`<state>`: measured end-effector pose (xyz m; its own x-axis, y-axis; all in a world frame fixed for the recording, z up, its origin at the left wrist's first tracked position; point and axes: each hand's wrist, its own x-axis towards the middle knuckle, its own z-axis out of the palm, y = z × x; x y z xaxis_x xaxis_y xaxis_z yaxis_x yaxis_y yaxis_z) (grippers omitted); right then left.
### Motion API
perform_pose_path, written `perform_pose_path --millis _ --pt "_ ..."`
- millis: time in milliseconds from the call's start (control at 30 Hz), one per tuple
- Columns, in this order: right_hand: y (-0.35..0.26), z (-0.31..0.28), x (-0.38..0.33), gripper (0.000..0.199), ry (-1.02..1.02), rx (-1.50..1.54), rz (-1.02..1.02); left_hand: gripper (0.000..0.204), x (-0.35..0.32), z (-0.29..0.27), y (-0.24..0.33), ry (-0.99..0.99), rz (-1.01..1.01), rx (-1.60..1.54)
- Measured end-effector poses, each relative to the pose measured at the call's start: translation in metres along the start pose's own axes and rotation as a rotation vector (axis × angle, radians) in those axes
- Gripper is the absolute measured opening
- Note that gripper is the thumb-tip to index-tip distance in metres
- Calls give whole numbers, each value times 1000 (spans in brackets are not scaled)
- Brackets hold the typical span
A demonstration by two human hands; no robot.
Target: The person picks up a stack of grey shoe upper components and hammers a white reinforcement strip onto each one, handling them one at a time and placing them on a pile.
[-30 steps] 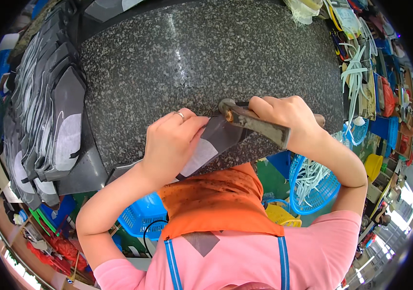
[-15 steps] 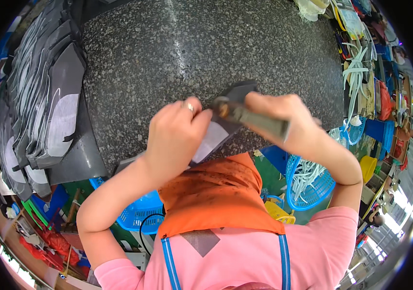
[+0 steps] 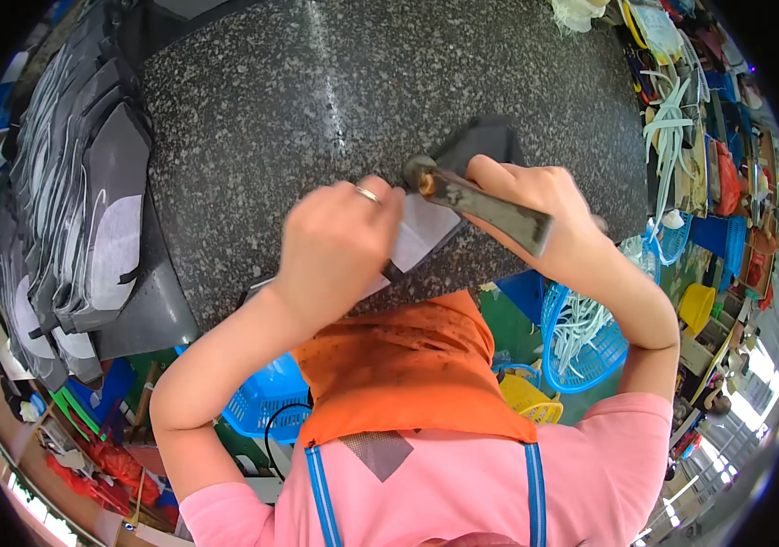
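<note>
A hammer with a rounded metal head is in my right hand, its head close to the fingers of my left hand. Under it, on the speckled dark stone slab, lies a flat dark grey cut piece with a pale grey patch. My left hand, wearing a ring, is closed at the near left edge of this piece; its fingertips are partly hidden and blurred. The hammer and my right hand cover the middle of the piece.
A thick stack of similar grey cut pieces stands at the slab's left. Pale strips hang on the right, and a blue basket below holds more. Another blue basket and a yellow basket stand below the near edge.
The grey piece has shifted, its dark far end now further right and farther from me. The hammer head shows more clearly, slightly higher in the picture. My left hand has barely moved.
</note>
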<state>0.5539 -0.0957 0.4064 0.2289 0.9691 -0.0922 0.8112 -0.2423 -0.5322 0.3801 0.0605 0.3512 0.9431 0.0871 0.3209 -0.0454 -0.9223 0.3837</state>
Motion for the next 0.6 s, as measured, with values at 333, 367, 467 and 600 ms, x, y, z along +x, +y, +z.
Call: perform_pose_path --millis 333,367,467,600 --pt "-4 -5 -2 17 47 -51 75 17 18 5 -7 24 92 103" --pt "-4 -3 -2 17 46 -52 82 17 19 5 -12 37 86 29" --pt "-2 1 1 15 -25 28 96 17 5 12 -26 75 -75 -231" --pt "-8 5 4 18 37 -15 17 21 -5 4 -16 79 99 -61"
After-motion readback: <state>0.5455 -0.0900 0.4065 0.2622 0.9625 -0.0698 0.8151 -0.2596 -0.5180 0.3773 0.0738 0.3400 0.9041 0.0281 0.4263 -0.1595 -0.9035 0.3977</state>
